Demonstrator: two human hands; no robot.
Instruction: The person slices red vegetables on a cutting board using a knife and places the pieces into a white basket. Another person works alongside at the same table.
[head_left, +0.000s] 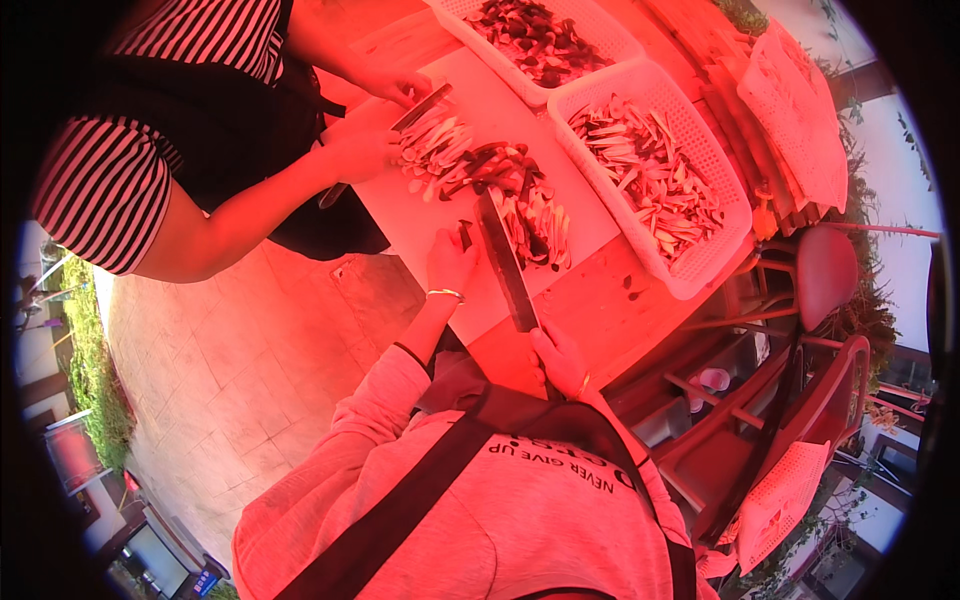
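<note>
My right hand (559, 358) grips the handle of a long, broad-bladed kitchen knife (504, 262), its blade lying across a white cutting board (405, 217). To the left of the blade, my left hand (452, 261) has its fingers closed on a small dark piece (465, 234), which looks like mushroom. Just right of the blade lies a heap of pale, dark-edged slices (547, 225). Whole-looking dark pieces (502, 165) sit beyond the knife tip, beside another pile of pale strips (439, 142).
Across the board, a co-worker's hands (367, 154) work with another knife (422, 106). A white perforated basket (724, 180) of strips stands on the wooden table (592, 307), with a second basket (517, 79) of dark pieces behind it. Chairs (825, 277) stand at the right.
</note>
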